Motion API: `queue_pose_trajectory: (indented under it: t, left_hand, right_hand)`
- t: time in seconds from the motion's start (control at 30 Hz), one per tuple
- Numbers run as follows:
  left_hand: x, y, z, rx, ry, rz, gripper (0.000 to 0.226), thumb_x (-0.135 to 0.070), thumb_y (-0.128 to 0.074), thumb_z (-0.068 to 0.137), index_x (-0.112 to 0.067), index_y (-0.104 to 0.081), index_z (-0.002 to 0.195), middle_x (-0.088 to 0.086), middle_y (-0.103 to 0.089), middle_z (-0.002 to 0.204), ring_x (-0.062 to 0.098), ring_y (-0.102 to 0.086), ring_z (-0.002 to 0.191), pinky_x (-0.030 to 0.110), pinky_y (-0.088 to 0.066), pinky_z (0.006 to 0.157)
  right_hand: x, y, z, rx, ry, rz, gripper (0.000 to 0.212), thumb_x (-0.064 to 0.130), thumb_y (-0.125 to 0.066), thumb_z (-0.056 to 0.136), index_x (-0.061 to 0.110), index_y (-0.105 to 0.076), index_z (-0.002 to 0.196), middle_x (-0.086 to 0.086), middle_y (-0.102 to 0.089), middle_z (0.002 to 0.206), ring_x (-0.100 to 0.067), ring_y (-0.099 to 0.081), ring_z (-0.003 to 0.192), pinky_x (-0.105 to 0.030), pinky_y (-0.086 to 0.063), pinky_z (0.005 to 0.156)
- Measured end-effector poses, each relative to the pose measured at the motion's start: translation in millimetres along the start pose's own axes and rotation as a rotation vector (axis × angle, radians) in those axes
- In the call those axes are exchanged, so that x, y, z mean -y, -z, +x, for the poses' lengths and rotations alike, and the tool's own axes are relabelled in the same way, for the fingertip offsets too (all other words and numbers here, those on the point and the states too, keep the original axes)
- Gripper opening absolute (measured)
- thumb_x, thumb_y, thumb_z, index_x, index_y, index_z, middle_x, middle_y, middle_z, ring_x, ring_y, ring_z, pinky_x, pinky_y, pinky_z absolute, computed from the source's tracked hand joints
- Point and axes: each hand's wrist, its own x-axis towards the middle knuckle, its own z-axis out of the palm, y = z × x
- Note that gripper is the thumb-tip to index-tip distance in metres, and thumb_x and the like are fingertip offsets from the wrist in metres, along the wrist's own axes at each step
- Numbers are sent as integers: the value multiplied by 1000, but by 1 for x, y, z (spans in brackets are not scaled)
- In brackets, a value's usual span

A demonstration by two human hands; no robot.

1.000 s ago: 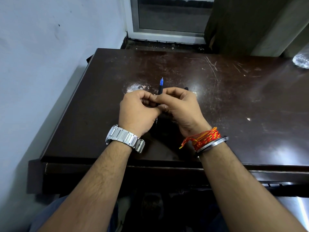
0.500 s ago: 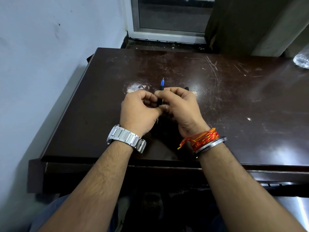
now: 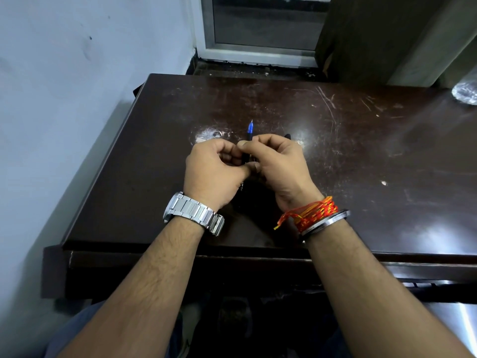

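Note:
A black pen (image 3: pixel 248 135) with a blue tip section and a bare metal point sticks out away from me between my two hands, over the dark brown table (image 3: pixel 361 156). My left hand (image 3: pixel 214 171), with a steel watch on its wrist, curls its fingers around the pen's barrel. My right hand (image 3: pixel 278 164), with red threads and a bangle on its wrist, pinches the barrel just behind the blue section. A small black part (image 3: pixel 287 136) shows past my right fingers; I cannot tell what it is. Most of the barrel is hidden.
The scratched table stands against a pale wall (image 3: pixel 77 86) on the left and a window (image 3: pixel 258 27) at the back. A clear plastic thing (image 3: pixel 466 91) sits at the far right edge. The table's front edge lies close under my forearms.
My right fingers have shifted slightly along the pen's barrel. The pen and both hands have stayed in nearly the same place.

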Motion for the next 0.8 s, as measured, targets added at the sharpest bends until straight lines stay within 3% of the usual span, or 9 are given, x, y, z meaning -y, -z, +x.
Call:
queue_pose_trajectory:
  t: [0.1,0.17,0.27,0.37,0.47,0.67,0.8]
  left_hand:
    - [0,0,-1,8,-2,5,24,-23,-90,60,-18,-72,74,-6,-72,68,7,-68,60,18,-50,56]
    - [0,0,0,-3,3,8,26,-25,-91,59,-19,-71,73,-6,-72,68,4,-66,58,14,-49,53]
    - [-1,0,0,4,13,-4,26,-25,-92,59,-19,-71,73,-7,-71,67,0,-63,54,11,-45,50]
    - [-1,-1,-1,18,13,-6,23,-23,-90,60,-20,-71,72,-9,-71,64,-2,-62,53,11,-44,51]
    - [1,0,1,0,21,-26,26,-24,-92,58,-20,-70,71,-7,-71,66,4,-63,56,16,-47,53]
    - [3,2,2,67,89,-88,26,-31,-88,58,-21,-69,73,-1,-71,64,17,-68,57,45,-62,62]
    - [2,1,1,73,59,-59,21,-29,-85,58,-21,-73,72,-3,-73,60,10,-67,50,29,-56,54]
  right_hand:
    - [0,1,-1,-18,14,35,31,10,-84,75,18,-55,76,6,-67,59,-8,-59,47,-23,-46,48]
    - [1,1,-2,7,-6,51,24,10,-83,76,15,-59,81,5,-69,62,-6,-60,48,-22,-46,47]
    - [2,0,-2,21,5,19,23,8,-79,79,16,-62,67,7,-67,56,-4,-59,45,-18,-45,44]
    - [0,1,-2,-11,11,24,25,7,-82,77,16,-59,72,1,-70,63,-8,-62,49,-21,-48,48]
    - [2,0,-2,36,-13,39,9,7,-78,81,13,-71,80,2,-71,65,-4,-63,51,-15,-46,46]
    - [3,1,-3,67,-12,50,16,6,-74,85,12,-72,70,5,-66,54,0,-58,42,-14,-44,39]
    - [1,0,-4,47,-17,85,19,4,-78,80,12,-72,64,-4,-70,60,-14,-66,50,-20,-49,43]
